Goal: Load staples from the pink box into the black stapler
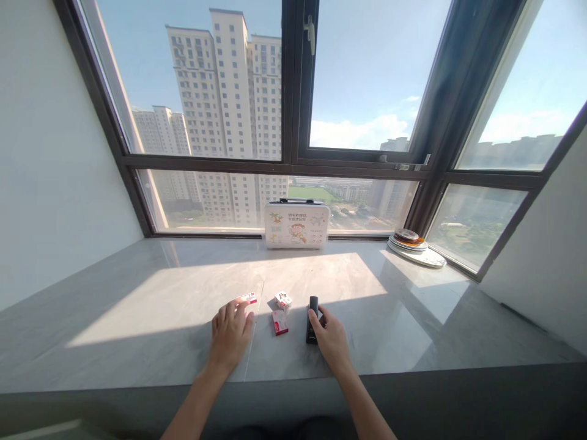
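Object, black and oblong, lies on countertop, long axis toward window, pinched between thumb and fingers of right hand; left hand curls over red-and-white box, grip undeterminable.

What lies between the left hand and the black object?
Two small red-and-white boxes lie between the left hand and black object, in the head view.

Cardboard box, glossy stone-like sill
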Demonstrator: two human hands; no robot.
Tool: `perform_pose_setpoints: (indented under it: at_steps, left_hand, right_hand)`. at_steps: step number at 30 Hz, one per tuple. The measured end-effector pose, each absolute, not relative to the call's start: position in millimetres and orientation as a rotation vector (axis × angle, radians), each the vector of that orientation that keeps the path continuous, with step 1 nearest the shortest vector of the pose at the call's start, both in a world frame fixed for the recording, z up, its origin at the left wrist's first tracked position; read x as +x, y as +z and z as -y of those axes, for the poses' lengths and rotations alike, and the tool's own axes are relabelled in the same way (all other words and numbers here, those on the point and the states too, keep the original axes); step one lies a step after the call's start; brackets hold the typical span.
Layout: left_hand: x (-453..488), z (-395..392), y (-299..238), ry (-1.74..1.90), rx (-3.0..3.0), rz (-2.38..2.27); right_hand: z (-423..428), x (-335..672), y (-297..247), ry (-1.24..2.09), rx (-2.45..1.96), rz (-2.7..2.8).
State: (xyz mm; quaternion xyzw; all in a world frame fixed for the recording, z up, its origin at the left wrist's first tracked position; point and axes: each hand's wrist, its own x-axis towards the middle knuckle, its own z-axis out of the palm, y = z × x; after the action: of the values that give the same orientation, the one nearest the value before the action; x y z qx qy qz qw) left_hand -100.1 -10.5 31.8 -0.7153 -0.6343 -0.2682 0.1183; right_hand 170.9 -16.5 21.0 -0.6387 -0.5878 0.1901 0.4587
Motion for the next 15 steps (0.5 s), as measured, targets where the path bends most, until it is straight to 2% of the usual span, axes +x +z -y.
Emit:
perform_pose_setpoints:
  at_steps: [6,12,15]
  left_hand:
    - [-33,3,37,-0.803,-2.424,1.7]
    - [-30,6,29,-0.905,-2.27,1.937]
    - [-33,23,30,-0.946,-2.439,1.903]
  right_hand:
    - [13,172,14,0.526,-1.566,1.397]
    - [3,197,31,0.546,-1.568,1.597]
    - [-4,201,48,0.513,-1.518,1.759]
